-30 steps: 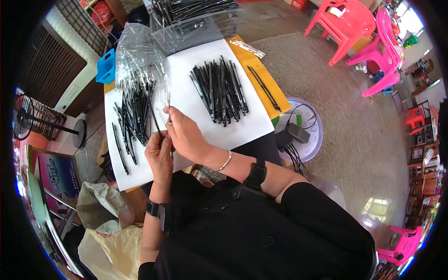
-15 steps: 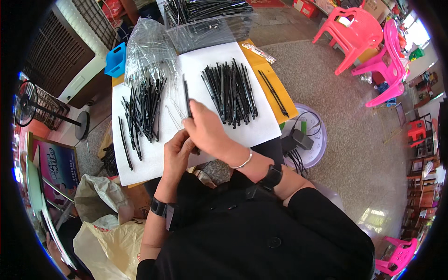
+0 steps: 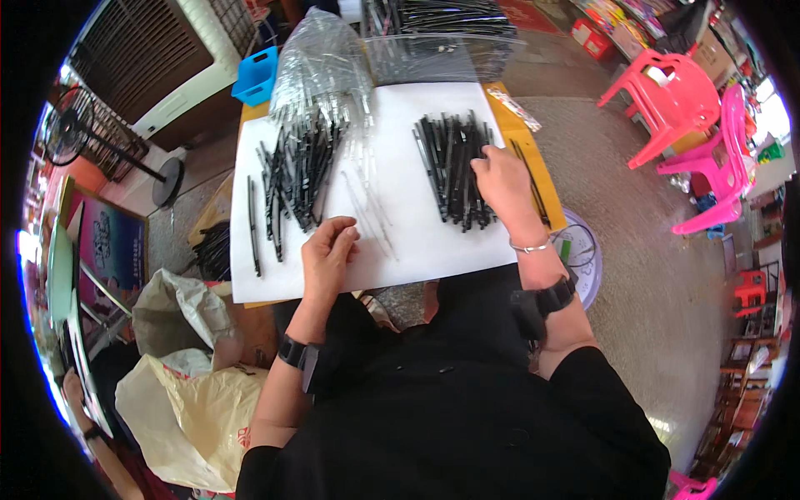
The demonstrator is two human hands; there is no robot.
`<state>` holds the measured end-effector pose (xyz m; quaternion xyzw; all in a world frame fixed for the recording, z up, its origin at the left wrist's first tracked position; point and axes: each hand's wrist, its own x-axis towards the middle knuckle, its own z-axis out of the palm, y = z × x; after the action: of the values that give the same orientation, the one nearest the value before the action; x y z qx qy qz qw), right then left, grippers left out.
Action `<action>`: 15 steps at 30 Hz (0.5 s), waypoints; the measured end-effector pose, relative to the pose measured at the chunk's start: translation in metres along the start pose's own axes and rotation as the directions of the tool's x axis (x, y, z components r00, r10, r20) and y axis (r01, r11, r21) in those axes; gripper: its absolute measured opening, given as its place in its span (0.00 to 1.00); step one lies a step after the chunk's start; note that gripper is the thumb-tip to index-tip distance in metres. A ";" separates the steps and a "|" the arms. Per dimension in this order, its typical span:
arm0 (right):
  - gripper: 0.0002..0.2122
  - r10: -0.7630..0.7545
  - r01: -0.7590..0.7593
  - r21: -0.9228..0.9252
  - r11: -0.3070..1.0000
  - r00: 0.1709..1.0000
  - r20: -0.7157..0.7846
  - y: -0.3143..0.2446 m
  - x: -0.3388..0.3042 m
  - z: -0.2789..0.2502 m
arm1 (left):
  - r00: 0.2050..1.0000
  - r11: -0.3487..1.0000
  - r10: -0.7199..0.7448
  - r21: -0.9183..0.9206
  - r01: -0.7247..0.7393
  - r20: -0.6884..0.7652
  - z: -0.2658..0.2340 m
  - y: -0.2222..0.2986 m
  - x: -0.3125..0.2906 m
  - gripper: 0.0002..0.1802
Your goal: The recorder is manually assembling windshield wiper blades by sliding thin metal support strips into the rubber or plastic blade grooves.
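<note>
My right hand (image 3: 502, 185) is over the right edge of a fanned pile of thin black rods (image 3: 450, 175), its fingers pinched on a thin black rod (image 3: 487, 133) there. Near the front of the white sheet (image 3: 392, 250), my left hand (image 3: 327, 252) has its fingers curled together; whatever they may hold is hidden. Just beyond my left hand lie a few thin clear or silvery strands (image 3: 371, 218). A second pile of black rods (image 3: 302, 171) lies to the left, partly under a clear plastic bag (image 3: 321, 71). One separate black rod (image 3: 253, 229) lies at the far left.
A clear bin (image 3: 442, 62) of black rods stands at the back, with a blue basket (image 3: 256, 77) to the left. Pale sacks (image 3: 187, 417) stand at lower left, near another person's arm (image 3: 108, 458). A purple-white tub (image 3: 586, 250) and pink chairs (image 3: 667, 100) are right.
My right hand has moved away from my left hand, rightward to the right pile, with the black rod. My left hand stays near the sheet's front. The view has shifted slightly.
</note>
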<state>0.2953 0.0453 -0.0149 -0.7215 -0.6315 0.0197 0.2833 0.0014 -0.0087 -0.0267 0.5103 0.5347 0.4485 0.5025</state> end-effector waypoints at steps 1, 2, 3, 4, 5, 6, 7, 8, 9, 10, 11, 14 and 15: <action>0.10 -0.009 0.011 0.015 1.000 0.996 -0.094 -0.008 -0.005 0.000 | 1.000 1.000 0.009 -0.007 -0.009 0.000 -0.001 -0.001 0.000 0.09; 0.09 -0.038 0.046 0.080 0.996 0.994 -0.100 -0.018 -0.008 -0.003 | 1.000 1.000 0.019 -0.013 -0.019 0.007 0.000 0.000 0.000 0.09; 0.09 -0.064 0.079 0.145 0.986 0.992 -0.108 -0.031 -0.010 -0.006 | 0.999 0.999 0.032 -0.012 -0.032 0.003 0.001 0.000 -0.001 0.08; 0.09 -0.087 0.109 0.202 0.973 0.989 -0.118 -0.043 -0.014 -0.007 | 0.999 0.999 0.046 0.005 -0.046 0.001 0.001 -0.001 -0.001 0.08; 0.07 -0.161 0.188 0.250 0.950 0.979 -0.125 -0.056 -0.018 -0.005 | 0.998 0.998 0.061 0.019 -0.061 0.002 0.002 -0.002 -0.001 0.08; 0.07 -0.237 0.250 0.301 0.920 0.968 -0.080 -0.065 -0.023 0.002 | 0.997 0.996 0.077 0.033 -0.077 0.003 0.002 -0.002 -0.002 0.08; 0.06 -0.280 0.268 0.370 0.889 0.960 -0.021 -0.079 -0.029 0.007 | 0.997 0.995 0.080 0.064 -0.080 -0.004 0.002 -0.003 -0.002 0.08; 0.07 -0.302 0.266 0.404 0.875 0.953 0.026 -0.090 -0.034 0.015 | 0.997 0.995 0.081 0.064 -0.081 -0.006 0.002 -0.003 -0.002 0.08; 0.07 -0.315 0.265 0.400 0.878 0.947 0.064 -0.099 -0.038 0.022 | 0.997 0.995 0.083 0.065 -0.082 -0.007 0.003 -0.003 -0.003 0.08; 0.07 -0.311 0.259 0.370 0.892 0.946 0.088 -0.105 -0.042 0.030 | 0.996 0.994 0.085 0.064 -0.085 -0.009 0.003 -0.001 -0.004 0.08; 0.07 -0.307 0.253 0.343 0.905 0.945 0.112 -0.110 -0.045 0.040 | 0.997 0.995 0.082 0.062 -0.081 -0.013 0.003 0.000 -0.004 0.08; 0.08 -0.296 0.266 0.239 0.934 0.950 0.099 -0.119 -0.049 0.051 | 0.997 0.997 0.073 0.016 -0.073 -0.022 -0.001 0.000 -0.005 0.08; 0.08 -0.296 0.276 0.243 0.930 0.954 0.048 -0.117 -0.050 0.061 | 0.997 0.997 0.074 -0.026 -0.074 -0.022 -0.006 -0.004 -0.005 0.08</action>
<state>0.1567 0.0277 -0.0320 -0.5819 -0.7346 0.0826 0.3390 -0.0046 -0.0133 -0.0295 0.5183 0.5147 0.4792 0.4866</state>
